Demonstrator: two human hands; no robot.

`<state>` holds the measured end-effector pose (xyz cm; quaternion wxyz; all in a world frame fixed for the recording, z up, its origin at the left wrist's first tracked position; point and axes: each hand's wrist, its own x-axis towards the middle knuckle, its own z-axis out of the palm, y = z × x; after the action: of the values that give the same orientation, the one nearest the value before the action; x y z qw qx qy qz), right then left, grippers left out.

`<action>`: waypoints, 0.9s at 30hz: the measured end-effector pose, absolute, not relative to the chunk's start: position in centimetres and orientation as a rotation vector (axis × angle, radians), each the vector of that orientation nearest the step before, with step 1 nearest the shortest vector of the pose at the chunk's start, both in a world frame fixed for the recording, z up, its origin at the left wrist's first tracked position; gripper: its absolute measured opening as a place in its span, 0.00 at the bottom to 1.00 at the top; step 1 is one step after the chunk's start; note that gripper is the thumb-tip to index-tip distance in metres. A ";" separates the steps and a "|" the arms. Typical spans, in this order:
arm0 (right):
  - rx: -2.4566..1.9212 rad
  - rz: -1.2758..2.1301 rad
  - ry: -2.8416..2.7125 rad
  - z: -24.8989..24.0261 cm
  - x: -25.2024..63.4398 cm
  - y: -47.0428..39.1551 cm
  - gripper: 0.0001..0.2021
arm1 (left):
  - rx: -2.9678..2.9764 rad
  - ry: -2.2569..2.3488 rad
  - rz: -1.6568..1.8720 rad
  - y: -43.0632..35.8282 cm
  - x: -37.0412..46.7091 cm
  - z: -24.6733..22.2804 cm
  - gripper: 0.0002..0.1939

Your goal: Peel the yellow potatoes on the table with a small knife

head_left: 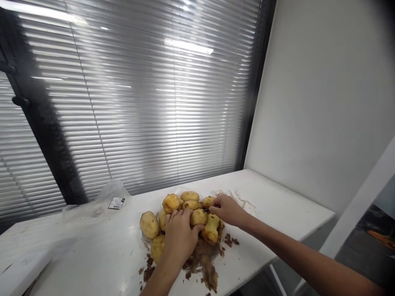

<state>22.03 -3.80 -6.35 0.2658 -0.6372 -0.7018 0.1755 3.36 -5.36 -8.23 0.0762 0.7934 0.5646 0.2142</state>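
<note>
White table (108, 250); left hand (179, 232) palm-down, clasping potato (198, 217); right hand (227, 209) reaching across, fingers bent, grip unclear.

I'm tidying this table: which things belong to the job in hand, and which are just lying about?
In the job:
Potatoes, under the left hand
Brown scraps beside them

Apparently lying about:
Labelled plastic bag, left
Pale crumpled material, right
White object, bottom left

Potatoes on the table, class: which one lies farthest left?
The pale potato at the heap's left edge, beyond the left hand; every other potato lies further right.
</note>
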 end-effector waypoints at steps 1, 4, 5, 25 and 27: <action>-1.711 0.472 -1.900 -6.4 22.1 -3.8 0.11 | 2.374 1.694 0.648 -5.3 3.3 -8.2 0.14; -1.705 0.473 -1.904 -6.9 22.6 -3.8 0.11 | 2.362 1.695 0.656 -5.3 3.3 -8.2 0.15; -1.717 0.460 -1.895 -7.2 22.8 -3.9 0.10 | 2.360 1.694 0.653 -5.3 3.3 -8.2 0.15; -1.698 0.347 -1.887 -7.7 22.3 -5.4 0.12 | 2.327 1.690 0.674 -5.2 3.3 -8.4 0.15; -1.704 0.345 -1.892 -7.7 22.2 -5.5 0.12 | 2.325 1.685 0.669 -5.2 3.3 -8.4 0.15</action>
<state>22.24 -5.55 -7.69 0.2823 -0.6363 -0.7063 0.1287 3.29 -5.19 -8.36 0.0967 0.7850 0.5688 0.2258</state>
